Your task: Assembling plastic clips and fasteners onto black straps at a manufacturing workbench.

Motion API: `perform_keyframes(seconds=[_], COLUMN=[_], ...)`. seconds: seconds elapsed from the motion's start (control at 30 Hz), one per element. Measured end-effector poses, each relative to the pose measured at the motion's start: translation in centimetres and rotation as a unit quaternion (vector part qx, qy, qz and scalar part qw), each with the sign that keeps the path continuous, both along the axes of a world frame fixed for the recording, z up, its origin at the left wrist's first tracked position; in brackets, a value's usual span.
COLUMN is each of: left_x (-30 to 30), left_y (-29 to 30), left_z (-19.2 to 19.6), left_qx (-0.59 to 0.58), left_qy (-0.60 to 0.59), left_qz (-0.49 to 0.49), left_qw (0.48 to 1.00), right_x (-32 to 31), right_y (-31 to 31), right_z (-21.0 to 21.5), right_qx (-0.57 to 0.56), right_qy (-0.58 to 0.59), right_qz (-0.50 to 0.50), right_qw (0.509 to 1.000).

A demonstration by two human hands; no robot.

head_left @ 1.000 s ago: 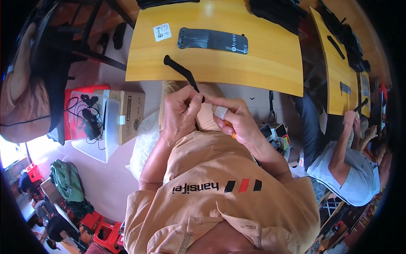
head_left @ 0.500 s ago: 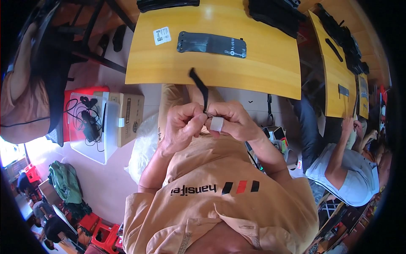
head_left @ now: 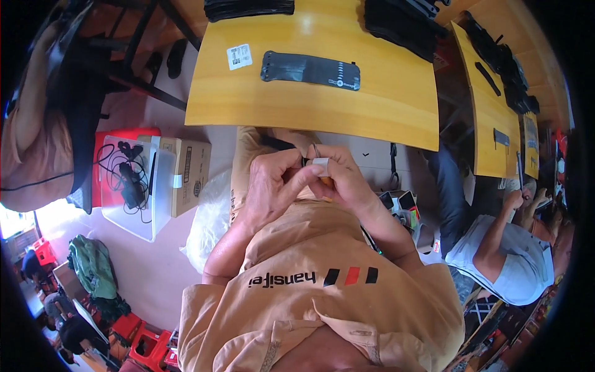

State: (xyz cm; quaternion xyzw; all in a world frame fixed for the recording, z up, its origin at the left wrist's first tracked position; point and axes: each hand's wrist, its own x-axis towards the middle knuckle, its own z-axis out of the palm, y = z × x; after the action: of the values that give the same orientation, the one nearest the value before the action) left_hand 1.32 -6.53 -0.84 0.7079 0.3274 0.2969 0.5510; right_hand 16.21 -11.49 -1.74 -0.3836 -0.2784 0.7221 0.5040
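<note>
Both hands meet just short of the table's near edge, fingers closed together. My left hand pinches a narrow black strap, part of which shows beyond its knuckles; the rest is hidden by the fingers. My right hand is closed against the left, with white tape wrapped round one finger. A thin, metal-looking loop sticks up at its fingertips; whether it joins the strap cannot be made out. Beyond the hands, a flat dark band with holes and a row of light marks lies on the yellow table.
A white label lies left of the band. Black stacks stand at the table's far side. To the left are a clear bin with cables and a cardboard box. At the right, another person works at a second table.
The strap stood up above my hands and now lies lower, behind my left hand. Both hands have turned and pressed closer together. The loop now shows above the right fingers.
</note>
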Motion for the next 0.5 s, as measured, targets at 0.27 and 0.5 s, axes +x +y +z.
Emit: perform_keyframes(seconds=[0.27, 0.5], left_x=[-0.5, -5.6], left_y=[-0.5, 0.4], left_z=[0.1, -1.7], left_qx=[-0.153, -0.399], left_qy=[-0.085, -0.334], left_qz=[-0.017, 0.221], left_qw=[0.984, 0.825], right_x=[-0.4, 1.3], right_y=[-0.5, -1.9], right_z=[-0.7, 0.4], right_qx=[-0.015, -0.078], right_qy=[0.135, 0.220], right_qz=[0.008, -0.148], right_qw=[0.991, 0.961])
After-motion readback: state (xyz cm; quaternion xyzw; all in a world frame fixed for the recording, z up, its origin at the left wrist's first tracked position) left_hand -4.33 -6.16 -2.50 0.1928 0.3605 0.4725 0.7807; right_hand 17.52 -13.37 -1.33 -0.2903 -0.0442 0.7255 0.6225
